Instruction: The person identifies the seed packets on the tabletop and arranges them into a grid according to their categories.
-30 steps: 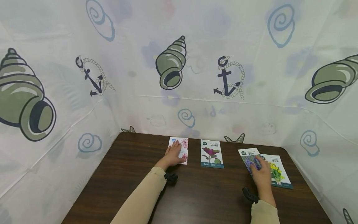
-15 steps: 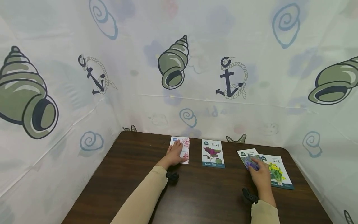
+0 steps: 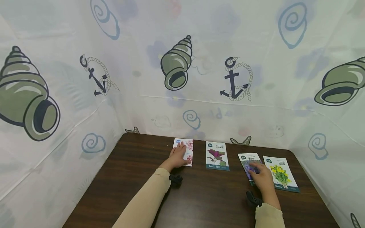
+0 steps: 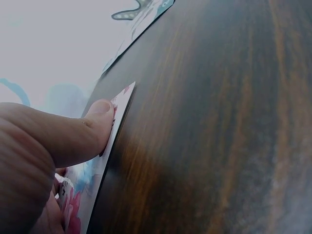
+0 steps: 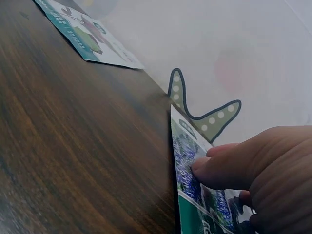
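My left hand (image 3: 176,157) lies on a seed packet with pink blossoms (image 3: 189,146), fingers extended over its face. In the left wrist view the thumb (image 4: 97,124) touches that packet near its edge. My right hand (image 3: 263,180) rests on a packet with purple flowers (image 3: 248,157), partly hiding it. The right wrist view has the thumb (image 5: 207,170) lying on the printed face, with the other fingers mostly hidden. Just right of that hand lies a packet with yellow flowers (image 3: 280,174), a narrow gap separating it from the purple one at the top.
Between the hands lies a packet with a magenta flower (image 3: 217,156), near the back edge of the dark wooden table (image 3: 205,196). A white cloth (image 3: 205,117) printed with shells and anchors stands behind and at both sides.
My right hand has slid the purple-flower packet to the left, off the yellow-flower packet that it overlapped. My left hand stays on the pink-blossom packet.
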Tool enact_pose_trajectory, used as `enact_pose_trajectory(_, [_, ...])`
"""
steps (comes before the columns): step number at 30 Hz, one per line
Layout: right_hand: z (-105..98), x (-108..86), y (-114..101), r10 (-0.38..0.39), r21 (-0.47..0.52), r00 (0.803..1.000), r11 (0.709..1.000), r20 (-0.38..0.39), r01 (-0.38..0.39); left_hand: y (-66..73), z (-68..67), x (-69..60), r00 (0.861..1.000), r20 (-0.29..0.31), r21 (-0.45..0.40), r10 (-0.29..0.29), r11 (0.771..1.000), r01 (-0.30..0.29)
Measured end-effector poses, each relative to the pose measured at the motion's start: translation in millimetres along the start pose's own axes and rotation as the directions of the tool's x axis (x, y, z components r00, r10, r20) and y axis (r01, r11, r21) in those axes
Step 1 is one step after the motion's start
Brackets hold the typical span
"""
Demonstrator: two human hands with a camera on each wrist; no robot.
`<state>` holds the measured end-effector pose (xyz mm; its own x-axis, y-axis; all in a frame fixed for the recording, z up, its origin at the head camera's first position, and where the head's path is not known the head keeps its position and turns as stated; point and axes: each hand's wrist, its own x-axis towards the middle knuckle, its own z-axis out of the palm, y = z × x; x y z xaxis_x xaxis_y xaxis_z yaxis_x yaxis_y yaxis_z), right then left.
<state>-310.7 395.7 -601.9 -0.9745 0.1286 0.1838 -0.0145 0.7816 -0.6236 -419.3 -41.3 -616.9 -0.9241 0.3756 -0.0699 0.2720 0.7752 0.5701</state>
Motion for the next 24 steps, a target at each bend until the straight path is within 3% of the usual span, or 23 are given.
enact_pose_trajectory(6, [-5,-2.7,-6,-0.012,-0.020,0.999,1.000,0.037,0.013,1.5,0.8,-1.0,1.000,-0.012,0.001,0.005,1.000,-0.005])
enact_pose_trajectory(13, [-9,-6.1,-13,0.050,-0.095,0.992,0.995,0.116,-0.039,8.8,-2.0,-3.1,1.000,-0.003,0.014,-0.006,1.000,0.006])
enact_pose_trajectory(19, [1,-6.9,-16,0.057,-0.183,0.995,0.982,0.085,-0.041,11.1,-5.3,-4.9,1.000,-0.006,0.011,-0.001,1.000,0.001])
enact_pose_trajectory(24, [11,-8.1,-15,0.026,-0.113,0.998,0.993,0.057,-0.020,7.3,-3.6,-4.7,1.000,-0.004,0.009,-0.003,1.000,0.003])
